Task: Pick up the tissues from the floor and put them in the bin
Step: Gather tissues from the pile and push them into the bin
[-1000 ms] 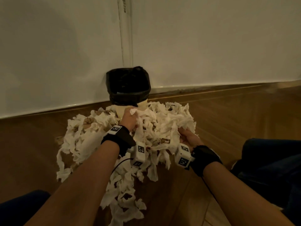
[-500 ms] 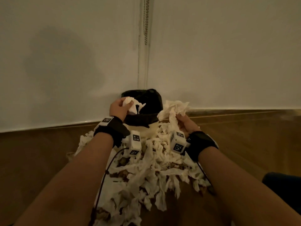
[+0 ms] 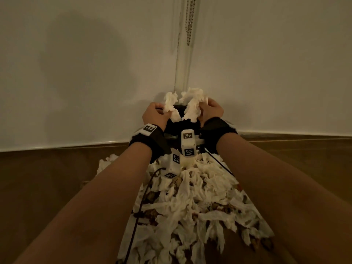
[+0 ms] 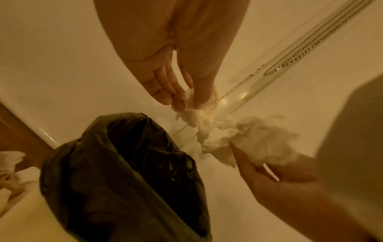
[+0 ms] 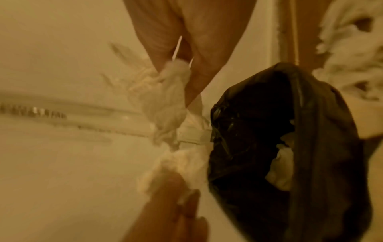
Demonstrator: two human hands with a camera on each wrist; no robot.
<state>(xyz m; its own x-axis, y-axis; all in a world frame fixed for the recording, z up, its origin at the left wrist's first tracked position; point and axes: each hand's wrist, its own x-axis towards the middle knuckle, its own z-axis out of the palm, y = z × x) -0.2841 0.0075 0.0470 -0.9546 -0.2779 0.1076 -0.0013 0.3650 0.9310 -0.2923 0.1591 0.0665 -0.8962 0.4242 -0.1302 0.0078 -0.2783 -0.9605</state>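
A heap of torn white tissues point(image 3: 192, 206) covers the near wooden floor. Beyond it, the left hand point(image 3: 155, 116) and right hand point(image 3: 211, 109) each pinch a crumpled wad above the far black-lined bin point(image 4: 124, 172). Trailing ends could catch the rim and spill outside.

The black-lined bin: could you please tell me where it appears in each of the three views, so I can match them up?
Head view: the bin sits at centre against the wall, mostly hidden behind both hands.
Left wrist view: the bin fills the lower left.
Right wrist view: the bin fills the right side, with tissue inside.
Shared landmark: the bead chain on the wall, at upper right in the left wrist view and blurred at left in the right wrist view.
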